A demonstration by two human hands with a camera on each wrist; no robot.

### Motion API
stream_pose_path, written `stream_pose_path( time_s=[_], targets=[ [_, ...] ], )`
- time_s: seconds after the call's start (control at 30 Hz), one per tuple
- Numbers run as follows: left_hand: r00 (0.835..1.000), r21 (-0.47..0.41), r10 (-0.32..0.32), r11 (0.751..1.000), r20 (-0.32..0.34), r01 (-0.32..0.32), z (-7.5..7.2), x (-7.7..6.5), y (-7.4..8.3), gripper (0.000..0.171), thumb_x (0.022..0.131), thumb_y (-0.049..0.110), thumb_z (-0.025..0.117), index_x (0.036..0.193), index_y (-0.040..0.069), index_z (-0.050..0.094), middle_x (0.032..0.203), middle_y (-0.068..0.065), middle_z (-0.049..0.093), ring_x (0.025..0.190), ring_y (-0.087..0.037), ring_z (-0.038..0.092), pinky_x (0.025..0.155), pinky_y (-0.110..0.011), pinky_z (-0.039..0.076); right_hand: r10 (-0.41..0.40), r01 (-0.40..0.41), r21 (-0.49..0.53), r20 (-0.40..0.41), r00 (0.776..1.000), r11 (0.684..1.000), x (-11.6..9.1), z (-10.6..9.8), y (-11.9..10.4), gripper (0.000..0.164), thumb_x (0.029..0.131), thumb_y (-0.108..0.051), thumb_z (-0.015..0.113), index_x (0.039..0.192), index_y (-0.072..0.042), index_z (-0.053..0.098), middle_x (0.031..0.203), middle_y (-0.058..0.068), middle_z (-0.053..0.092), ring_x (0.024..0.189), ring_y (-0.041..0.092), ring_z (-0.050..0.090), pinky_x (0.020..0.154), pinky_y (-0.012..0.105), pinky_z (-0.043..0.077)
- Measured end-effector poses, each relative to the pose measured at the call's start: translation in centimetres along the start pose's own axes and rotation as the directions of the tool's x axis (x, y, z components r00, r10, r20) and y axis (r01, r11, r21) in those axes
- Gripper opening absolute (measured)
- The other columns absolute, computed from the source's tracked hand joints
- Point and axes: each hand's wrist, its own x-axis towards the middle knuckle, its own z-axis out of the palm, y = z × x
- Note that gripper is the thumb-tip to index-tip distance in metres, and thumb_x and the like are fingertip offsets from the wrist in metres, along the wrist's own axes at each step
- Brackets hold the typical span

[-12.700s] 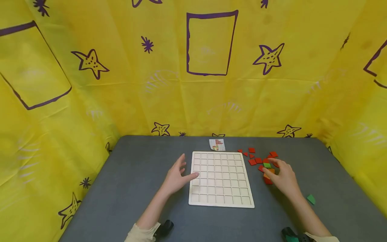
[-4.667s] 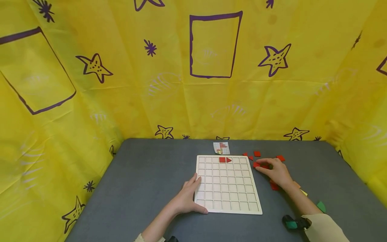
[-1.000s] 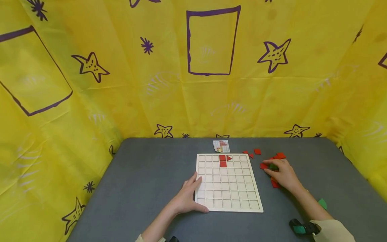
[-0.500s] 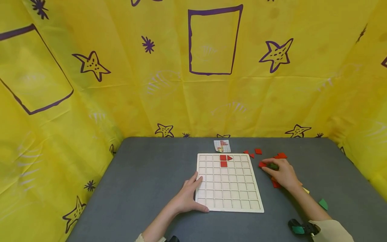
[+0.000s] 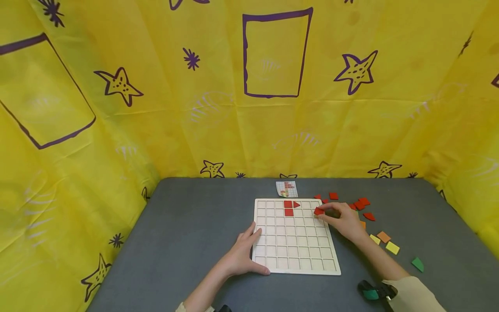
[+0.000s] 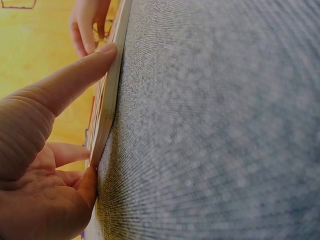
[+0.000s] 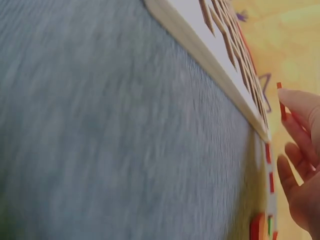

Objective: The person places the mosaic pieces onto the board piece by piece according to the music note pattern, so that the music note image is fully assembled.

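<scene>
Near the board's (image 5: 291, 240) right edge, my right hand (image 5: 346, 221) pinches a red tile (image 5: 319, 211); three red pieces (image 5: 289, 212) lie leftward.

Left hand (image 5: 242, 255) splayed; right hand (image 5: 345, 221) pinching, apparently raised.

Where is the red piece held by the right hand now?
In the head view, the red piece is in the grip of the right hand, over the right edge of the grid board, near its far corner.
</scene>
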Motion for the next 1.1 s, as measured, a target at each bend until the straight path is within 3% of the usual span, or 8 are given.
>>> stream_pose_path(
  time_s=[0.2,0.37,0.63,1.1],
  targets=[
    [1.000,0.004,0.009,1.000,-0.007,-0.009,0.0,0.0,-0.1,0.113,0.059,0.041,0.089,0.148,0.004,0.030,0.158,-0.017,0.013,0.137,-0.035,0.025,0.100,-0.052,0.035,-0.050,0.050,0.023,0.032,0.998,0.998,1.0,1.6,-1.0,0.025,0.081,-0.031,0.076,0.103,-0.021,0.072,0.093,0.002,0.061,0.085,0.018,0.045,0.068,0.029,0.037],
    [1.000,-0.002,0.009,1.000,-0.005,-0.009,0.0,0.1,-0.2,0.113,0.059,0.041,0.089,0.148,0.004,0.030,0.158,-0.017,0.014,0.137,-0.034,0.025,0.100,-0.052,0.034,-0.114,0.113,0.012,0.053,0.992,0.994,1.9,2.6,-1.3,0.022,0.080,-0.027,0.077,0.101,-0.022,0.072,0.101,-0.001,0.067,0.083,0.014,0.046,0.071,0.030,0.037],
    [1.000,-0.009,-0.002,1.000,0.004,0.002,0.0,0.1,-0.2,0.113,0.059,0.043,0.089,0.148,0.005,0.030,0.159,-0.015,0.013,0.137,-0.033,0.025,0.100,-0.052,0.035,-0.198,0.197,0.018,0.072,0.978,0.980,2.5,3.4,-2.0,0.019,0.081,-0.019,0.076,0.100,-0.019,0.073,0.105,-0.001,0.069,0.099,0.019,0.058,0.086,0.041,0.044],
    [1.000,-0.018,-0.015,1.000,0.011,0.015,0.0,0.0,-0.2,0.113,0.060,0.043,0.088,0.149,0.006,0.030,0.159,-0.014,0.013,0.137,-0.032,0.025,0.101,-0.052,0.034,-0.245,0.246,-0.016,0.048,0.968,0.969,2.6,4.2,-2.1,0.024,0.081,-0.013,0.075,0.104,-0.018,0.074,0.110,0.000,0.069,0.103,0.020,0.055,0.085,0.040,0.043]
  ],
)
